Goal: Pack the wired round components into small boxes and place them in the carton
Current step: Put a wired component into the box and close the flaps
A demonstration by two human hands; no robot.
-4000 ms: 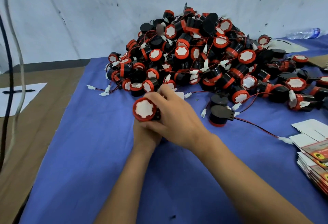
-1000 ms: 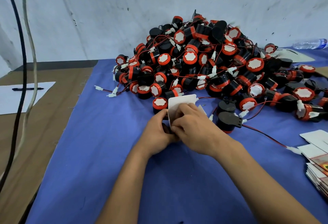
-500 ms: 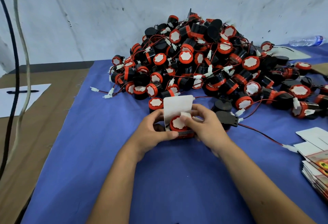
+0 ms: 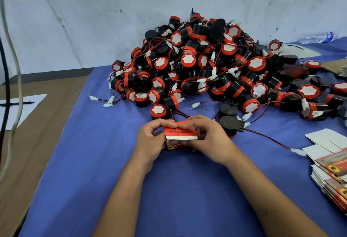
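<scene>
both hands, left hand (image 4: 150, 139) and right hand (image 4: 208, 139), pinch the small box (image 4: 179, 137) low over the blue tabletop (image 4: 93, 161) before the component pile (image 4: 206, 67); thin card, light and crushable, probably best held by its side walls.

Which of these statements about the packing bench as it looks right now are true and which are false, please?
1. Both hands hold the small box. True.
2. The box's red top flap stands fully upright. False: it is folded down over the opening.
3. The pile of wired components lies beyond the hands. True.
4. The stack of flat boxes lies at the person's left. False: it lies at the right.
5. A pen lies on white paper. True.
</scene>
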